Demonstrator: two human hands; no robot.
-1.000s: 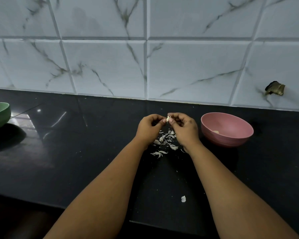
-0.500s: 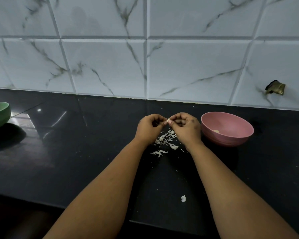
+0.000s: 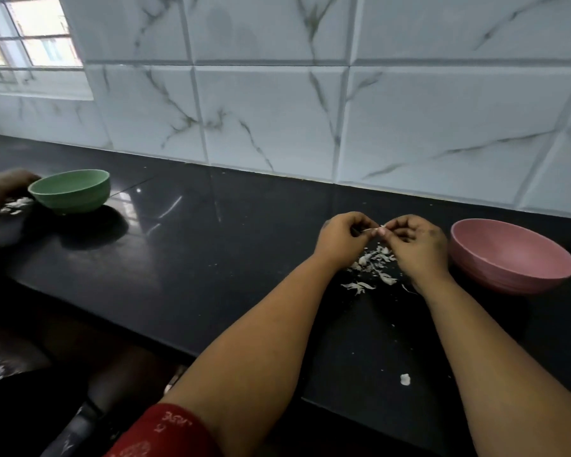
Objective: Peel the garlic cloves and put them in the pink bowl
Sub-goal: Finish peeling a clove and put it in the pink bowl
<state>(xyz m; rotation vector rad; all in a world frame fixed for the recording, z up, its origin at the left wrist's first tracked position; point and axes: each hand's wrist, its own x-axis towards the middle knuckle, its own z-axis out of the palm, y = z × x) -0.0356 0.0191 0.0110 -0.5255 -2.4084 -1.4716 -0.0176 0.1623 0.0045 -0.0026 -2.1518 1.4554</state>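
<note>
My left hand [image 3: 342, 239] and my right hand [image 3: 416, 244] meet above the black counter, and both pinch one small pale garlic clove [image 3: 375, 230] between their fingertips. Below them lies a scatter of white garlic skins [image 3: 374, 260]. The pink bowl [image 3: 515, 263] stands just right of my right hand; its inside is hidden from this angle. A single white bit [image 3: 404, 379] lies nearer the counter's front edge, between my forearms.
A green bowl [image 3: 71, 191] stands at the far left, with another person's hand [image 3: 9, 181] and more white skins [image 3: 15, 204] beside it. The marble-tiled wall [image 3: 277, 110] closes the back. The counter's front edge [image 3: 145, 328] runs diagonally at lower left.
The view has swung left and widened, bringing the green bowl, another person's hand and a window into sight. My hands still hold the clove in the same place beside the pink bowl.
</note>
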